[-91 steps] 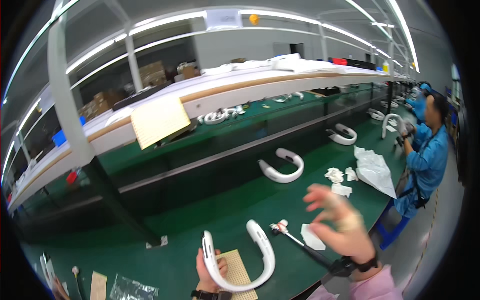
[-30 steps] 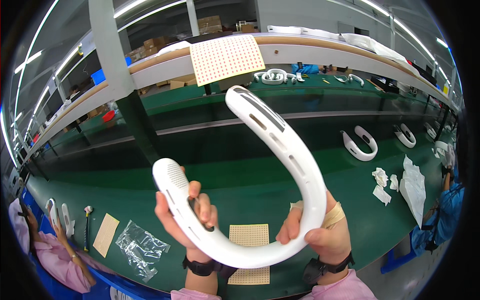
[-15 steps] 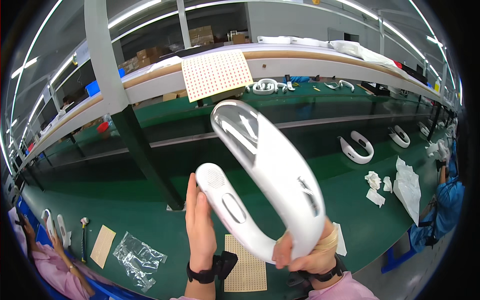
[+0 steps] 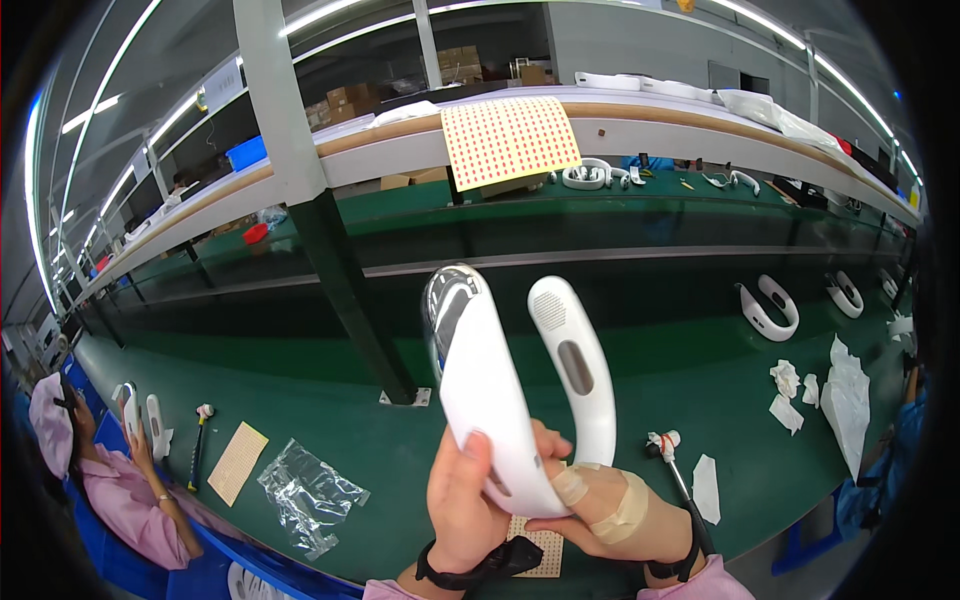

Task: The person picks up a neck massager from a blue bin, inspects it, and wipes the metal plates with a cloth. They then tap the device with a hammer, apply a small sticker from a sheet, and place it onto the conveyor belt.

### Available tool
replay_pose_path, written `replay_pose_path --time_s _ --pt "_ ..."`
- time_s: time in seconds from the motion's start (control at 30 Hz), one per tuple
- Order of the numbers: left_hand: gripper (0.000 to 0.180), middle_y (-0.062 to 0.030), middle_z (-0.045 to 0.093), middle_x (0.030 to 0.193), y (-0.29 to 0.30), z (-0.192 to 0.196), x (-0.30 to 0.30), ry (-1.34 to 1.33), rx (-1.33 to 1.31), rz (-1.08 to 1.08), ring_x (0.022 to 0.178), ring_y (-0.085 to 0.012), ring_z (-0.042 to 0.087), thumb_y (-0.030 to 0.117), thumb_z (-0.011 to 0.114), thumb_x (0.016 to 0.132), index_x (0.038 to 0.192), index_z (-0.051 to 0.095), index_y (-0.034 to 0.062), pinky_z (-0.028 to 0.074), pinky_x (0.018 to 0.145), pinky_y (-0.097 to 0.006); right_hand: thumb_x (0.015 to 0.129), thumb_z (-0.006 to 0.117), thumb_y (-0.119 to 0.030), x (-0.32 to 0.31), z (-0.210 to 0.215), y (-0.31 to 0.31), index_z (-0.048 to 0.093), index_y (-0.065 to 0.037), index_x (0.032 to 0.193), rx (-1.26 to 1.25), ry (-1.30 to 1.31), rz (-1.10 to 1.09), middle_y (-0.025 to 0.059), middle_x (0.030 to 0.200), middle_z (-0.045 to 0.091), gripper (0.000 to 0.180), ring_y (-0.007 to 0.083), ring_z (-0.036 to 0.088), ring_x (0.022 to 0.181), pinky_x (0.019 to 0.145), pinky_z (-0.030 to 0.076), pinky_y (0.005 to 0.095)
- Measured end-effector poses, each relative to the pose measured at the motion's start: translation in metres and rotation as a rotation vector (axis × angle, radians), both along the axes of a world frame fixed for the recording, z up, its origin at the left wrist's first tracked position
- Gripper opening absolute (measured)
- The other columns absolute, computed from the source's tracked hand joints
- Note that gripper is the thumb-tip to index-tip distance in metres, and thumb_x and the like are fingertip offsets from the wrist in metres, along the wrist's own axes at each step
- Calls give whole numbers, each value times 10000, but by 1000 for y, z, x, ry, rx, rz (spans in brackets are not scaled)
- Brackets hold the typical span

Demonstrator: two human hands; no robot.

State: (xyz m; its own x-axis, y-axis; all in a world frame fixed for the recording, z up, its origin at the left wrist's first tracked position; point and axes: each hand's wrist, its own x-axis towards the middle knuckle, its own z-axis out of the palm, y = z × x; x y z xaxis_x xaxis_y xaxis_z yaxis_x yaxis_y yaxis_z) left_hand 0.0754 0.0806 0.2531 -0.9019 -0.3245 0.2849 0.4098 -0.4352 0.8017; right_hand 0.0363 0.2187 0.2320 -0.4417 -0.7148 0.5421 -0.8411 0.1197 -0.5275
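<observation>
Both hands grip a white U-shaped neck device, its two arms pointing up and away from me. One arm ends in a shiny, mirror-like cap; the other has a dotted patch and a grey oval inset. My left hand is closed round the left arm low down, thumb on its outer face. At the bend, my right hand is closed on the device, with beige tape wrapped round part of it. Partly hidden beneath my hands lies a sheet of small dots. A small mallet rests right of them.
Crumpled clear plastic, a dotted sheet and another mallet lie left. A green post rises beyond my hands. White paper scraps and more U-shaped devices are at right. People sit on both sides.
The device has turned and come lower, so its arms now point up side by side. My left hand has moved from beside the dotted arm to grasp the shiny-capped arm. My view has shifted left.
</observation>
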Motion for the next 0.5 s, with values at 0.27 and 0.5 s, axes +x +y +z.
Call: replay_pose_path --time_s 0.27,0.5 --pt "541 -38 401 505 -29 -14 -13 107 492 -412 346 -142 382 474 183 951 1102 410 7 371 366 -296 703 616 9 -18 16 29 534 16 1155 -697 -13 -581 131 1133 564 460 246 503 1110 950 374 347" --pt "499 -77 452 533 -27 -26 -21 325 566 -722 371 -163 414 500 265 929 971 398 21 372 366 -301 901 512 -211 -40 9 54 233 -21 1389 -921 -855 155 229 1213 473 593 296 617 898 686 554 368"
